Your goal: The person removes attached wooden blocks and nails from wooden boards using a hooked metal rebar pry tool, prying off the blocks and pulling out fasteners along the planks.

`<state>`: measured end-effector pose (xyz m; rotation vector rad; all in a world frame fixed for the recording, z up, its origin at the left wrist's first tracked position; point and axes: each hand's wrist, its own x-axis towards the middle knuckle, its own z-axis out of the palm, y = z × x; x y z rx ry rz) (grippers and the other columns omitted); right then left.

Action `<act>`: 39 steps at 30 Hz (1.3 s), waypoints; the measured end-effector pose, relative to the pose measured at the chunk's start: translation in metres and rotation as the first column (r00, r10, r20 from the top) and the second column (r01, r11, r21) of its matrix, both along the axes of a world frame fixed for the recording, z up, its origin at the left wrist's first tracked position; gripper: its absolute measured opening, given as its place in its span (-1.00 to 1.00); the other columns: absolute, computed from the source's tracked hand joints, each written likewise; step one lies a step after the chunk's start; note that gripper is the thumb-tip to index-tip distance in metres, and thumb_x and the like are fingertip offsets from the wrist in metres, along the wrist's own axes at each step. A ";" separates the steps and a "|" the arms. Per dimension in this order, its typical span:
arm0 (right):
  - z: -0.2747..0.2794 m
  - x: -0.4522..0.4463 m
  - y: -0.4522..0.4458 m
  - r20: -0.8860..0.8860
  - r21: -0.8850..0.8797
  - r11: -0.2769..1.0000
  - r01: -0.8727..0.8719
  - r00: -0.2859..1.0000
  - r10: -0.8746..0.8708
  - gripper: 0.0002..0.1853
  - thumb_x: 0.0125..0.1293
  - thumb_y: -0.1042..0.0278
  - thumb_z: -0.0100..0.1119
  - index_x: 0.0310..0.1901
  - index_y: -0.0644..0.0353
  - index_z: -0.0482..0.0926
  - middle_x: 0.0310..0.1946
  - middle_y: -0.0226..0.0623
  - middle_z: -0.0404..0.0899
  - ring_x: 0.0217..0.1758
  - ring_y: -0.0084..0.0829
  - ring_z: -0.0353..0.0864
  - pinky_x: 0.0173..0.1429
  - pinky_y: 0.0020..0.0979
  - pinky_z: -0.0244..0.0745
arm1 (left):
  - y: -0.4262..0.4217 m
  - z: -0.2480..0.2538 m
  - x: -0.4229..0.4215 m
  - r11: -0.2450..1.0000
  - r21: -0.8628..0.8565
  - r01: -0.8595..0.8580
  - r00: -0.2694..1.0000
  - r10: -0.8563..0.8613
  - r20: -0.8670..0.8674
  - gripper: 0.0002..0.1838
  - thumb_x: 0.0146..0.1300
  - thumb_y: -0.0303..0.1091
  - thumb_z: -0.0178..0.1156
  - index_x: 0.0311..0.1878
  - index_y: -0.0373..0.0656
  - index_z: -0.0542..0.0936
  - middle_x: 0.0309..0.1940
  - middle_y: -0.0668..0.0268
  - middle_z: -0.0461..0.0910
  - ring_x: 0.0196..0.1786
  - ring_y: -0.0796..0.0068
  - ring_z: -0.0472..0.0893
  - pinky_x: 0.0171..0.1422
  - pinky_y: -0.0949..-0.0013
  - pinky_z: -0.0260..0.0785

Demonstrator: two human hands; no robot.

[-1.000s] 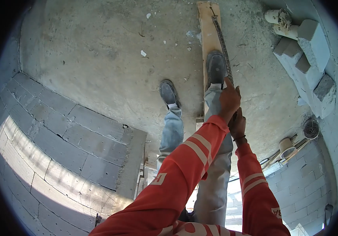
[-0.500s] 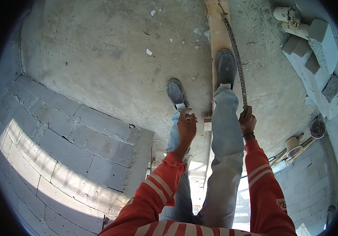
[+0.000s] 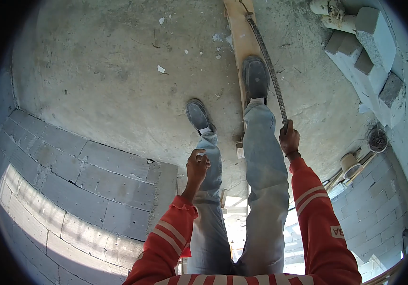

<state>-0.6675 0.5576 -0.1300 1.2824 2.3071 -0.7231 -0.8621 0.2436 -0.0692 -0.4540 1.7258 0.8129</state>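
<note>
My right hand (image 3: pixel 289 137) is closed round the near end of a dark, ribbed metal bar (image 3: pixel 271 71). The bar runs up beside my shoe, and its far end lies over a long wooden board (image 3: pixel 242 38), by a thin bent piece of metal, perhaps a nail (image 3: pixel 245 7). One dark shoe (image 3: pixel 256 78) presses on the board; the other shoe (image 3: pixel 197 114) stands on the concrete floor to its left. My left hand (image 3: pixel 197 166) hovers over the left jeans leg, fingers loosely curled and apart, with nothing visible in them.
Pale blocks (image 3: pixel 377 40) and cylindrical pieces (image 3: pixel 339 23) lie at the upper right. A bucket (image 3: pixel 350 165), a dark round container (image 3: pixel 378 139) and thin strips are at the right wall. A low block wall (image 3: pixel 94 171) stands at left. White chips (image 3: pixel 160 69) dot the floor.
My left hand has come off the bar and moved left and down, its fingers loosening. My right hand still grips the bar, now slightly lower. The view has shifted a little.
</note>
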 end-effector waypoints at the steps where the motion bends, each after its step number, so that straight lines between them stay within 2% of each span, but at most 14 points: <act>1: -0.030 0.013 0.006 0.034 -0.011 1.000 0.009 0.999 -0.009 -0.86 0.37 0.38 0.01 -0.07 0.07 0.37 -0.53 0.06 0.58 -0.41 0.20 0.59 -0.38 0.17 0.38 | 0.001 -0.003 -0.002 1.000 -0.006 -0.024 1.000 0.024 -0.002 -0.78 0.35 -0.43 0.12 0.03 -0.27 0.51 -0.48 0.21 0.63 -0.46 0.48 0.66 -0.41 0.47 0.47; 3: -0.085 0.033 0.023 0.109 -0.010 0.996 0.084 0.991 -0.083 -0.82 0.36 0.38 0.00 -0.05 0.12 0.32 -0.52 0.11 0.59 -0.39 0.24 0.59 -0.33 0.20 0.41 | 0.002 -0.007 0.000 0.999 -0.037 -0.020 1.000 0.019 -0.017 -0.77 0.35 -0.43 0.12 0.03 -0.27 0.51 -0.48 0.21 0.63 -0.46 0.48 0.66 -0.41 0.46 0.47; 6: -0.099 0.023 0.028 0.107 -0.028 0.987 0.158 0.982 -0.154 -0.84 0.39 0.36 -0.02 -0.06 0.14 0.31 -0.50 0.14 0.59 -0.37 0.25 0.59 -0.34 0.19 0.41 | 0.003 -0.003 -0.003 0.997 -0.072 0.032 0.999 -0.032 0.001 -0.78 0.39 -0.43 0.08 0.06 -0.23 0.50 -0.42 0.20 0.62 -0.41 0.48 0.66 -0.39 0.45 0.50; 15: 0.077 -0.020 0.018 -0.182 -0.180 0.960 0.214 0.952 -0.246 -0.85 0.33 0.45 0.11 -0.11 0.23 0.43 -0.38 0.02 0.65 -0.29 0.16 0.63 -0.26 0.05 0.49 | 0.056 0.002 -0.017 0.998 0.044 0.053 0.998 -0.052 -0.016 -0.76 0.37 -0.40 0.10 0.05 -0.24 0.52 -0.40 0.17 0.65 -0.43 0.45 0.67 -0.35 0.43 0.51; 19: 0.143 -0.031 0.015 -0.119 -0.209 0.958 0.198 0.967 -0.226 -0.84 0.33 0.44 0.13 -0.11 0.25 0.44 -0.37 0.00 0.66 -0.30 0.15 0.64 -0.24 0.04 0.50 | 0.138 0.036 -0.044 0.980 0.165 -0.112 0.974 0.076 0.212 -0.69 0.40 -0.22 0.09 0.14 -0.09 0.51 -0.25 0.23 0.64 -0.25 0.43 0.68 -0.17 0.31 0.56; 22: 0.201 -0.053 0.035 -0.018 -0.242 0.952 0.190 0.980 -0.200 -0.82 0.33 0.43 0.13 -0.09 0.26 0.44 -0.37 0.02 0.65 -0.29 0.15 0.63 -0.23 0.05 0.50 | 0.224 0.062 -0.058 0.943 0.274 -0.187 0.930 0.080 0.359 -0.49 0.40 -0.13 0.11 0.33 -0.06 0.30 -0.16 0.13 0.62 -0.19 0.30 0.70 -0.11 0.20 0.59; 25: 0.260 -0.099 0.083 0.121 -0.215 0.976 0.043 0.993 -0.017 -0.78 0.32 0.44 0.13 -0.04 0.26 0.44 -0.38 0.07 0.63 -0.29 0.15 0.63 -0.24 0.05 0.48 | 0.315 0.090 -0.068 0.919 0.257 -0.297 0.886 0.165 0.434 -0.33 0.39 -0.08 0.15 0.43 -0.06 0.10 -0.10 0.01 0.58 -0.19 0.20 0.71 -0.17 0.15 0.62; 28: 0.295 -0.153 0.139 0.025 -0.097 0.965 -0.246 0.968 0.249 -0.72 0.30 0.47 0.11 0.03 0.27 0.43 -0.42 0.08 0.62 -0.33 0.17 0.61 -0.24 0.06 0.45 | 0.383 0.082 -0.065 0.811 0.289 -0.509 0.829 0.372 0.417 -0.44 0.38 -0.16 0.14 0.33 -0.17 0.22 -0.20 0.01 0.61 -0.30 0.24 0.71 -0.34 0.24 0.59; 30: 0.315 -0.203 0.179 -0.013 -0.176 0.927 -0.331 0.943 0.334 -0.69 0.30 0.50 0.09 0.08 0.29 0.45 -0.45 0.04 0.60 -0.36 0.06 0.63 -0.20 -0.04 0.47 | 0.415 0.059 -0.072 0.733 0.338 -0.590 0.805 0.506 0.310 -0.64 0.37 -0.25 0.08 0.08 -0.30 0.38 -0.35 0.07 0.62 -0.42 0.31 0.66 -0.48 0.32 0.52; 32: 0.338 -0.266 0.210 0.068 -0.392 0.892 -0.227 0.959 0.274 -0.69 0.32 0.50 0.07 0.10 0.31 0.48 -0.46 -0.01 0.58 -0.38 -0.13 0.61 -0.16 -0.18 0.47 | 0.432 0.051 -0.102 0.685 0.342 -0.643 0.765 0.557 0.323 -0.75 0.36 -0.28 0.06 -0.06 -0.29 0.41 -0.41 0.09 0.61 -0.45 0.36 0.63 -0.50 0.32 0.49; 33: 0.336 -0.279 0.221 -0.050 -0.356 0.890 -0.286 0.956 0.288 -0.70 0.33 0.49 0.06 0.09 0.32 0.50 -0.48 -0.06 0.56 -0.40 -0.23 0.59 -0.19 -0.25 0.46 | 0.440 0.049 -0.117 0.644 0.344 -0.683 0.730 0.596 0.334 -0.82 0.35 -0.32 0.03 -0.20 -0.28 0.44 -0.48 0.12 0.61 -0.49 0.40 0.60 -0.52 0.32 0.47; 34: 0.333 -0.291 0.229 -0.165 -0.319 0.886 -0.337 0.940 0.299 -0.71 0.35 0.48 0.06 0.08 0.33 0.52 -0.50 -0.11 0.55 -0.42 -0.33 0.56 -0.22 -0.31 0.44 | 0.447 0.052 -0.131 0.638 0.340 -0.691 0.722 0.606 0.332 -0.82 0.35 -0.32 0.03 -0.20 -0.28 0.44 -0.48 0.12 0.61 -0.49 0.40 0.60 -0.52 0.32 0.47; 36: 0.329 -0.325 0.246 -0.150 -0.407 0.898 -0.171 0.982 0.119 -0.70 0.39 0.38 0.01 0.03 0.38 0.56 -0.51 -0.36 0.52 -0.55 -0.62 0.38 -0.45 -0.49 0.28 | 0.461 0.062 -0.163 0.537 0.266 -0.801 0.597 0.683 0.420 -0.82 0.36 -0.33 0.04 -0.27 -0.26 0.44 -0.42 0.11 0.59 -0.49 0.41 0.57 -0.52 0.36 0.46; 39: 0.321 -0.378 0.262 -0.176 -0.463 0.886 -0.004 0.981 -0.087 -0.69 0.38 0.31 0.05 -0.02 0.37 0.60 -0.56 -0.46 0.47 -0.63 -0.72 0.21 -0.55 -0.58 0.12 | 0.482 0.064 -0.201 0.374 0.205 -0.905 0.424 0.745 0.515 -0.81 0.38 -0.34 0.06 -0.19 -0.30 0.44 -0.35 0.11 0.55 -0.47 0.40 0.56 -0.50 0.40 0.45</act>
